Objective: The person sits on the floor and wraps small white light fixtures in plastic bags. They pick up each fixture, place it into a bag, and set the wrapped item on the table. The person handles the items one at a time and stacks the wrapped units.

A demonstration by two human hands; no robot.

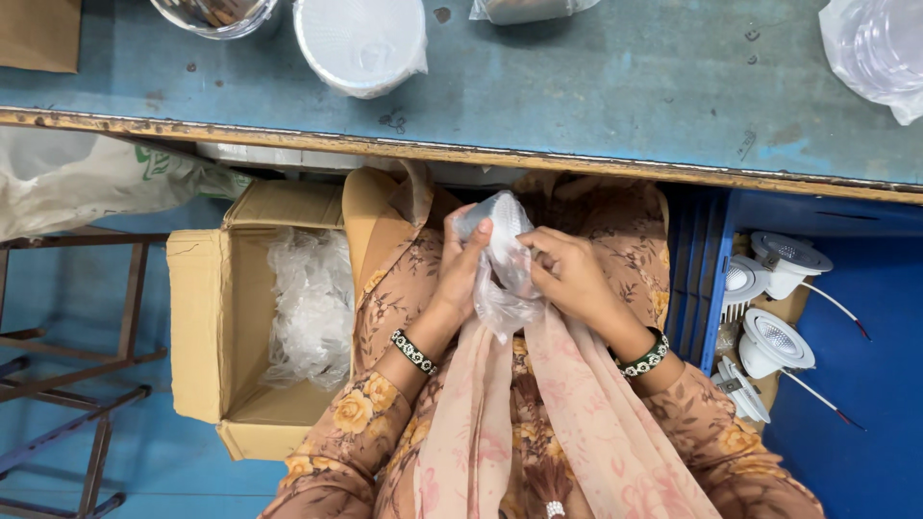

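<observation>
Held over the lap below the workbench edge (461,152): small white lamp fitting (500,219) in a thin clear plastic bag (502,288). Left hand (464,258) curled around the fitting; right hand (569,274) pinching bag film. Probably light, rigid, slippery; best gripped by the body.

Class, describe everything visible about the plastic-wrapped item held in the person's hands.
The wrapped item is a small round whitish piece inside a thin, clear, crinkled plastic bag. It sits over the lap, just below the table edge. The left hand grips its side; the right hand pinches the loose bag, which hangs down between them.
</observation>
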